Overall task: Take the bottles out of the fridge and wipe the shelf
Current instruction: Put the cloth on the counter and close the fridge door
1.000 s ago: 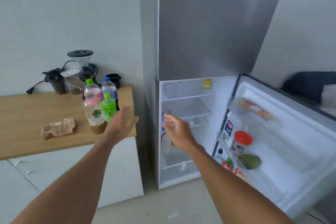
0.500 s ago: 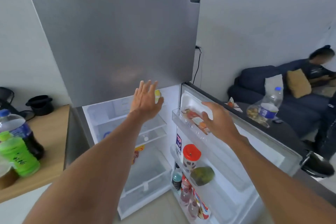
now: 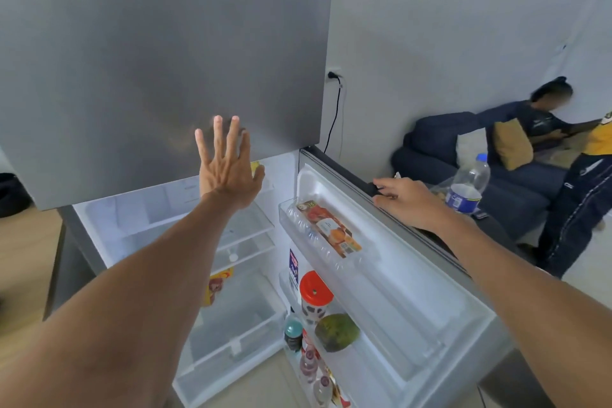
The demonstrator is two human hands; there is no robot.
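The grey fridge (image 3: pixel 159 53) has its upper door closed and its lower door (image 3: pixel 427 301) swung wide to the right. My left hand (image 3: pixel 228 169) is raised flat, fingers spread, at the bottom edge of the upper door, holding nothing. My right hand (image 3: pixel 402 199) grips the top edge of the lower door. The glass shelves (image 3: pixel 245 232) inside look almost bare. Small bottles (image 3: pixel 308 363) stand in the lowest door rack.
Door racks hold a flat food pack (image 3: pixel 329 228), a red-lidded jar (image 3: pixel 314 296) and a green fruit (image 3: pixel 336 331). A water bottle (image 3: pixel 468 184) stands behind the door. Two people (image 3: pixel 543 116) are at a dark sofa on the right. The wooden counter (image 3: pixel 23 248) shows at left.
The view swung right, away from the counter bottles. My left hand rose to the upper door's bottom edge. My right hand moved from the door rack onto the top edge of the lower door.
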